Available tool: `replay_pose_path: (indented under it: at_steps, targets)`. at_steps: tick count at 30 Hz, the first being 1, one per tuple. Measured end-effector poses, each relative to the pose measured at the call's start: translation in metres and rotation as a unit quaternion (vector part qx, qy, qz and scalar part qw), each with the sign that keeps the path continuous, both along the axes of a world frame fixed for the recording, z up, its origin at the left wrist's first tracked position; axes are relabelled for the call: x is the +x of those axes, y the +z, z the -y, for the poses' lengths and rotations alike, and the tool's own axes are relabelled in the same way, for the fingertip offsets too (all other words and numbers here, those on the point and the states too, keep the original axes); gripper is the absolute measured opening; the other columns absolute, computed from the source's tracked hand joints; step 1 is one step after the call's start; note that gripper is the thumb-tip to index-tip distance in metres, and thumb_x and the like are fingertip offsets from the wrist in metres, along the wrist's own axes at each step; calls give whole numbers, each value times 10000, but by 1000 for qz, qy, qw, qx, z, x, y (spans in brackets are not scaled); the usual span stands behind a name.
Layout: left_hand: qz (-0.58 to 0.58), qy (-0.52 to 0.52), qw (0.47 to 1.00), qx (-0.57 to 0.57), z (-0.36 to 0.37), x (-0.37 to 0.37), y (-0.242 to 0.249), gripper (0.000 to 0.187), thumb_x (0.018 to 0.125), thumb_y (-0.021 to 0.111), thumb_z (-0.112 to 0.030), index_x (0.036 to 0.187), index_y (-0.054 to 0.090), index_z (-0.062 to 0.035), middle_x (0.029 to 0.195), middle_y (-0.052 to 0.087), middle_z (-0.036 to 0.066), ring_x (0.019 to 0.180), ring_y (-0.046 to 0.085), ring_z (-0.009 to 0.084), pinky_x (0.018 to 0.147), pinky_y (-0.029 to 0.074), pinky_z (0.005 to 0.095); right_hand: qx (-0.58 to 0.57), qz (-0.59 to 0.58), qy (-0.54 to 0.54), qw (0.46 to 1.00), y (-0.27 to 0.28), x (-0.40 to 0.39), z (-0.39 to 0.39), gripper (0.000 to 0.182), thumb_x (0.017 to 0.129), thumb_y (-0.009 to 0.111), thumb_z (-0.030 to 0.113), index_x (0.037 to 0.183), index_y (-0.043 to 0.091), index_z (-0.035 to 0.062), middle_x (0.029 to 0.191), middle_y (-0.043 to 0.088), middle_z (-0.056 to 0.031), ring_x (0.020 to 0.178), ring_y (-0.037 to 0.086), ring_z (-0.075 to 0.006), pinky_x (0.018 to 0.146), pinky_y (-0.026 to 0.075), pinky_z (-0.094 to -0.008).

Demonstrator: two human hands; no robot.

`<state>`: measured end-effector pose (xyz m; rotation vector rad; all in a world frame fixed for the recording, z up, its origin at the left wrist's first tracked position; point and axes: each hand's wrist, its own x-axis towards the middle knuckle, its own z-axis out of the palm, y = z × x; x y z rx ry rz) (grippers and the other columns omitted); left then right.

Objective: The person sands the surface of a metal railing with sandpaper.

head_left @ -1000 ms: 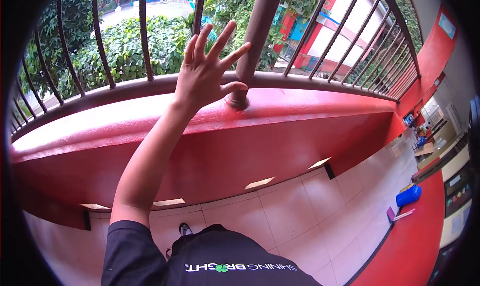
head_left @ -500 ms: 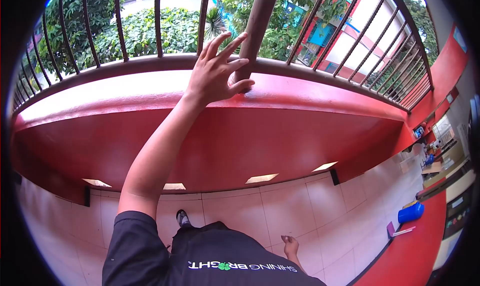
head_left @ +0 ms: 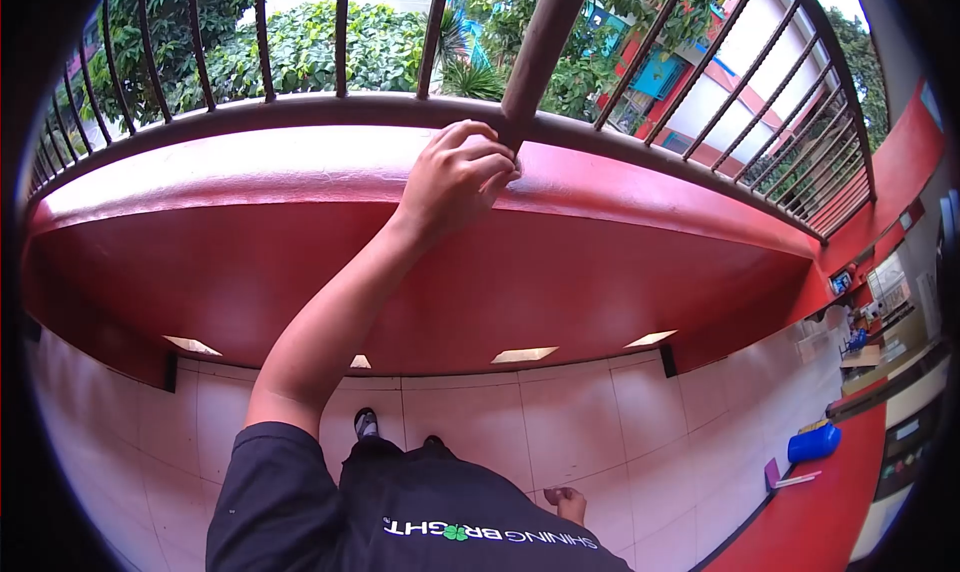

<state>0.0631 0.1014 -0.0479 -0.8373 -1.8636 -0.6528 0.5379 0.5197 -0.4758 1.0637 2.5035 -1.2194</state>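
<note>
My left hand (head_left: 462,175) is at the foot of a thick brown railing post (head_left: 538,57), just above the red ledge. Its fingers are curled in against the post's lower end, and the hand hides most of the base. Low on the right, beside my dark shirt (head_left: 440,512), my right hand (head_left: 570,504) has its fingers drawn together. A small dark brownish bit shows at its fingertips, too small to name. The brown bottom rail (head_left: 300,111) runs across behind my left hand.
A red wall with a glossy ledge (head_left: 250,180) spans the front, with small openings (head_left: 525,355) along its foot. Pale tiles (head_left: 570,412) cover the floor. To the right, a blue container (head_left: 815,442) lies on a red surface (head_left: 800,522). Bushes (head_left: 320,52) grow beyond the bars.
My left hand has come down from beside the post to its base, its spread fingers now curled in. My right hand has shifted slightly left and down. The view has moved a little.
</note>
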Motion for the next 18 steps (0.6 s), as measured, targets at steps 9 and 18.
replay_pose_path:
  at_steps: [9, 18]
  targets:
    - [366, -171, 915, 4, -29, 106, -95, 338, 886, 799, -359, 853, 661, -53, 820, 728, 135, 769, 724, 322, 664, 566, 428, -281, -168, -108, 939, 151, -181, 116, 382, 975, 698, 169, 1313, 550, 71, 1136, 655, -113, 940, 718, -246, 572, 622, -339]
    - [685, -230, 679, 132, 22, 122, -192, 464, 812, 872, -189, 1176, 677, 22, 1028, 770, 208, 963, 759, 237, 838, 596, 359, -409, -232, -36, 882, 221, -273, 263, 319, 980, 711, 156, 1257, 568, 86, 1111, 699, -58, 898, 735, -191, 605, 627, -325]
